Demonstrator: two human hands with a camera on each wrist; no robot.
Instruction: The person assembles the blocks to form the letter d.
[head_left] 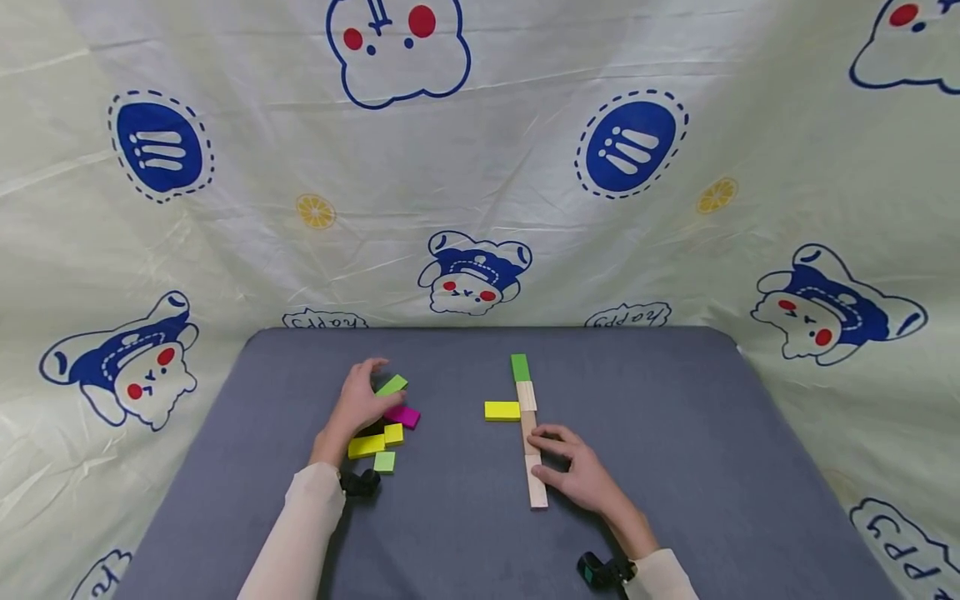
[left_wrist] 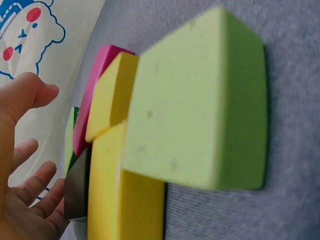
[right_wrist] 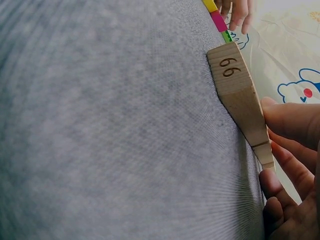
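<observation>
My left hand (head_left: 362, 398) reaches over a small cluster of coloured blocks, fingers spread. Between its thumb and fingers lies a green block (head_left: 392, 386); a grip on it does not show. Close by are a magenta block (head_left: 405, 417), a long yellow block (head_left: 366, 447), a short yellow block (head_left: 393, 433) and a light green block (head_left: 385, 462). A dark block (left_wrist: 76, 187) shows in the left wrist view. My right hand (head_left: 581, 471) rests its fingertips along the right side of a row of plain wooden blocks (head_left: 538, 492). The nearest wooden block (right_wrist: 232, 75) bears the number 66.
A green block (head_left: 520, 367) tops the far end of the wooden row. From the row's left side a yellow block (head_left: 502, 411) sticks out at a right angle. Everything lies on a grey cloth-covered table (head_left: 652, 383), with a printed curtain (head_left: 510, 183) behind it.
</observation>
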